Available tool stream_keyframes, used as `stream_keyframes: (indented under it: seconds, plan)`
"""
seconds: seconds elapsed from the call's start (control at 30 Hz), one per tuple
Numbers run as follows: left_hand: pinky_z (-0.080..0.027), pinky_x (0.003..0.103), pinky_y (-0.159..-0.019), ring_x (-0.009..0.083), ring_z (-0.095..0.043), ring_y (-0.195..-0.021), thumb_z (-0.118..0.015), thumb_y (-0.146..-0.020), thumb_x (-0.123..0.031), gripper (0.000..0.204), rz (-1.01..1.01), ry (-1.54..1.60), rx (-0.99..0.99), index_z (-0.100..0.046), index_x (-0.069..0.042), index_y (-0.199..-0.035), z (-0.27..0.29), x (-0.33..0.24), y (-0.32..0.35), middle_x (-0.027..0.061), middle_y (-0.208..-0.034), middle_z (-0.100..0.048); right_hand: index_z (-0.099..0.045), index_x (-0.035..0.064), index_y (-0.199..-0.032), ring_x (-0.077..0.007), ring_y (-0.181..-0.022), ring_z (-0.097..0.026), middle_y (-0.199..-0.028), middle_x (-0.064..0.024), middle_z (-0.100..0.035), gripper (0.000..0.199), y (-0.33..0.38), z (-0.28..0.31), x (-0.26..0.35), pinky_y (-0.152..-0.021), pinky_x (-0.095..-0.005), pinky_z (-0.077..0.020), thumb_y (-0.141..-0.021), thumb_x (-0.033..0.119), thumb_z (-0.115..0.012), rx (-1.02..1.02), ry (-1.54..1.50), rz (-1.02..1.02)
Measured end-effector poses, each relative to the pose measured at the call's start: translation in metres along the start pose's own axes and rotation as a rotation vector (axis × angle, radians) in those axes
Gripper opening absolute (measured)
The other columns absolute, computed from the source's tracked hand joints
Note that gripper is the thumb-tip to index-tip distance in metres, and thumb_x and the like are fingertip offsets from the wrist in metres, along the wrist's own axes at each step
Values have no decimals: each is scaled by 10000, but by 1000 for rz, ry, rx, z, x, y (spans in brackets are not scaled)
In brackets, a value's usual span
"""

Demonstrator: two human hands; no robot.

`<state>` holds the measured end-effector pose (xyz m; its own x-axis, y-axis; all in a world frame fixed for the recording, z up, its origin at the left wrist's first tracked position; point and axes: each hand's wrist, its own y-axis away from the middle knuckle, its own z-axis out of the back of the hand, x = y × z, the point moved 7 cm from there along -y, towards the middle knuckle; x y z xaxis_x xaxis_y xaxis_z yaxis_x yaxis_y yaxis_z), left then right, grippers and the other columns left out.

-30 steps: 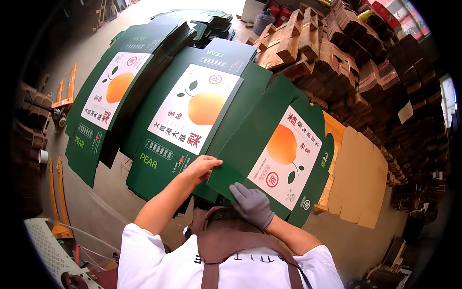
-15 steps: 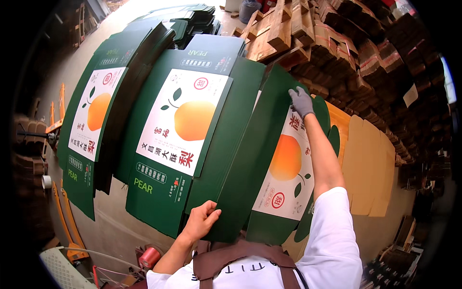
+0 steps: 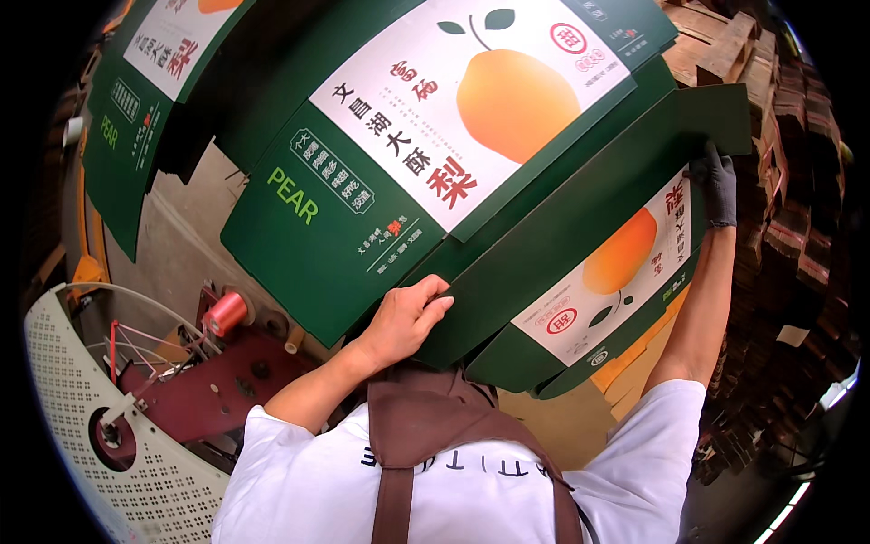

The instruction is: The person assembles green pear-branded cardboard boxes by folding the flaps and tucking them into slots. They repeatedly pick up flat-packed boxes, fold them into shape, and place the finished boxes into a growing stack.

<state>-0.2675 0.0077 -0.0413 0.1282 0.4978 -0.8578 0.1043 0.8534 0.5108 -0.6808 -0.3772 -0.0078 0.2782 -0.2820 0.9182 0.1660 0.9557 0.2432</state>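
Both my hands are on a green cardboard carton (image 3: 553,238) printed with an orange pear on a white panel, its long flap bent up along a crease. My bare left hand (image 3: 410,317) is closed at the flap's near end, fingers curled over the edge. At the far end, my right hand (image 3: 714,183), in a dark grey glove, grips the carton near its corner, with the fingertips partly hidden. Directly beyond lies a stack of flat green cartons (image 3: 362,109), the top one showing the same pear picture, with the held carton against its near side.
A second stack of green cartons (image 3: 149,82) stands at the far left. At the lower left is a machine with a perforated pale panel (image 3: 68,381) and a spool of red strap (image 3: 227,313). Wooden pallets (image 3: 716,36) and piled brown cardboard (image 3: 788,118) line the right side.
My view has shifted closer to the cartons and turned, bringing more of the strap machine in. The held carton is tilted more, and both hands keep their hold on it.
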Motion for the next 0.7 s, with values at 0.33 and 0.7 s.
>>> stream_keyframes:
  seconds: [0.33, 0.7]
  plan:
    - [-559, 317, -716, 228, -690, -800, -697, -876, 3, 297, -179, -124, -348, -552, -6, -1135, 16, 8, -8, 135, -924, -665, -625, -31, -1087, -82, -558, -540, -807, -37, -627, 393, -49, -22, -2, -491, -231, -458, -911, 299, -745, -32, 442, 190]
    - [-566, 360, -673, 277, -665, -849, -715, -801, 43, 404, -358, -386, -394, -631, -27, -1191, 15, 4, -19, 107, -1024, -621, -648, 5, -1053, -66, -518, -482, -762, 6, -583, 288, -60, -26, -1, -479, -226, -411, -925, 249, -730, 2, 535, 193]
